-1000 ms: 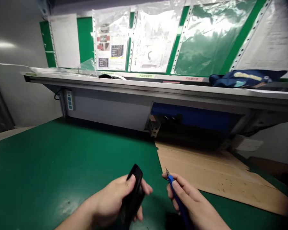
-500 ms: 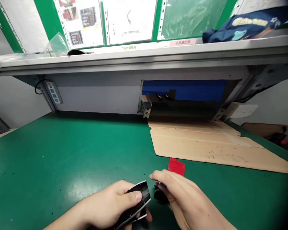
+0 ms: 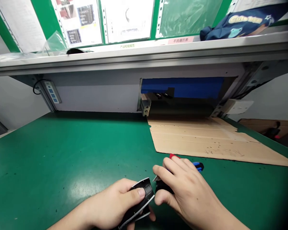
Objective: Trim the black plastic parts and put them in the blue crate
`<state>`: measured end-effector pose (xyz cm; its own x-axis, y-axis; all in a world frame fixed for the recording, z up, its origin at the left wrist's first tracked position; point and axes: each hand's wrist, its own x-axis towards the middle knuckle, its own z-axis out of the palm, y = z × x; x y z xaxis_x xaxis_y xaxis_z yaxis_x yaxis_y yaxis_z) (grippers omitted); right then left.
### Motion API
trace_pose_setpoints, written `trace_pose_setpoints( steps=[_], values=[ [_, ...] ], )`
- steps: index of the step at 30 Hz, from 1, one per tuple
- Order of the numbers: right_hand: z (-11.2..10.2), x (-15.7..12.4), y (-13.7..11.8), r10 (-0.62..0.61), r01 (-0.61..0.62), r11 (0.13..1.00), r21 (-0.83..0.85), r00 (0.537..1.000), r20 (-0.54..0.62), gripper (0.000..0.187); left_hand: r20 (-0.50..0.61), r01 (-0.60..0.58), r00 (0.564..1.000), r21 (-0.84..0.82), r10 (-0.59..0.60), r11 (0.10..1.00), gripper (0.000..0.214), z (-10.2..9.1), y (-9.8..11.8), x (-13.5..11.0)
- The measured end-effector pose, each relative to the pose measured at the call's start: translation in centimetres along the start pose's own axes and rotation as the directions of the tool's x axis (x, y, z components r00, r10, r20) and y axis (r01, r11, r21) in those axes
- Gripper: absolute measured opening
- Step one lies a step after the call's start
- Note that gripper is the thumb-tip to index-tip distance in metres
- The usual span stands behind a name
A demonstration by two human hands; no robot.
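Green bench mat (image 3: 62, 153) beneath a shelf (image 3: 144, 55); left hand (image 3: 110, 204) closed around a black housing (image 3: 140, 199) low over the mat, thumb on its pale rim, apparently to steady it; right hand (image 3: 184, 191) gripping a blue-handled knife (image 3: 198, 165), blade tip meeting the housing's edge; cardboard sheet (image 3: 206, 140) lies behind.

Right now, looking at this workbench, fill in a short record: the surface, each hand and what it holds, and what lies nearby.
Surface: green mat, under a shelf
Left hand: fingers closed round a black part with a pale edge
Right hand: grips a blue-handled tool, its metal tip close to the black part
Behind right hand: red item, mostly hidden
Nearby: cardboard sheet flat on the mat
On shelf: dark blue bag
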<state>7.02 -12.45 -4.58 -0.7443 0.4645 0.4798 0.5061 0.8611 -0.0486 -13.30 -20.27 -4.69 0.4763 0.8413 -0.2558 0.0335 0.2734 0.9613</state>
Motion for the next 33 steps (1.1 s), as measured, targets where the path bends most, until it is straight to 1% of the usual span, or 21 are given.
trace_pose_setpoints(
  steps=[4,10,15,18,22,24,25,26,28,30,31,32,33],
  values=[
    [0.3,0.1,-0.4,-0.023,0.024,0.998,-0.056,0.999,0.032,0.046,-0.003,0.021,1.000,0.031,-0.021,0.999,0.046,0.0,0.1,-0.3],
    [0.6,0.3,-0.9,-0.053,0.052,0.996,-0.071,0.999,-0.007,0.048,-0.103,0.050,0.994,0.157,-0.034,0.986,0.044,0.5,0.9,-1.0],
    [0.8,0.4,-1.1,-0.082,0.082,0.994,-0.072,0.997,-0.007,0.050,-0.159,0.059,0.987,0.301,-0.011,0.952,0.040,0.9,1.8,-1.4],
    [1.3,0.3,-0.9,-0.086,0.087,0.993,-0.079,0.996,0.018,0.048,-0.192,0.078,0.981,0.352,-0.009,0.933,0.040,1.0,1.7,-1.4],
    [1.9,0.1,-0.6,-0.099,0.103,0.993,-0.049,0.993,0.065,0.042,-0.262,0.062,0.964,0.392,0.047,0.918,0.039,1.1,1.7,-1.4],
    [1.7,0.2,-0.5,-0.096,0.093,0.995,0.028,0.986,0.134,0.044,-0.270,0.058,0.961,0.403,0.058,0.914,0.039,1.2,1.7,-1.4],
    [1.4,0.2,-0.4,-0.098,0.080,0.991,0.103,0.978,0.182,0.046,-0.274,0.061,0.960,0.411,0.060,0.909,0.038,1.2,1.7,-1.4],
    [1.0,0.2,-0.3,-0.102,0.055,0.979,0.197,0.967,0.234,0.050,-0.284,0.065,0.957,0.422,0.064,0.904,0.038,1.2,1.7,-1.4],
    [0.0,0.3,-0.2,-0.106,-0.032,0.914,0.405,0.944,0.314,0.056,-0.319,0.070,0.944,0.435,0.081,0.898,0.036,1.1,1.6,-1.2],
    [-1.0,0.3,-0.1,-0.085,-0.104,0.829,0.550,0.948,0.307,0.058,-0.347,0.065,0.935,0.383,0.078,0.922,0.037,1.0,1.4,-1.0],
    [-1.2,0.2,0.0,-0.055,-0.120,0.811,0.573,0.959,0.278,0.059,-0.347,0.056,0.936,0.320,0.062,0.946,0.038,0.9,1.3,-0.9],
    [-1.2,0.2,0.0,-0.023,-0.119,0.821,0.558,0.970,0.241,0.058,-0.344,0.042,0.938,0.234,0.042,0.971,0.038,0.9,1.2,-0.7],
    [-1.1,0.1,0.0,0.005,-0.109,0.855,0.507,0.980,0.201,0.056,-0.337,0.026,0.941,0.138,0.022,0.990,0.038,0.8,1.0,-0.6]
  ],
)
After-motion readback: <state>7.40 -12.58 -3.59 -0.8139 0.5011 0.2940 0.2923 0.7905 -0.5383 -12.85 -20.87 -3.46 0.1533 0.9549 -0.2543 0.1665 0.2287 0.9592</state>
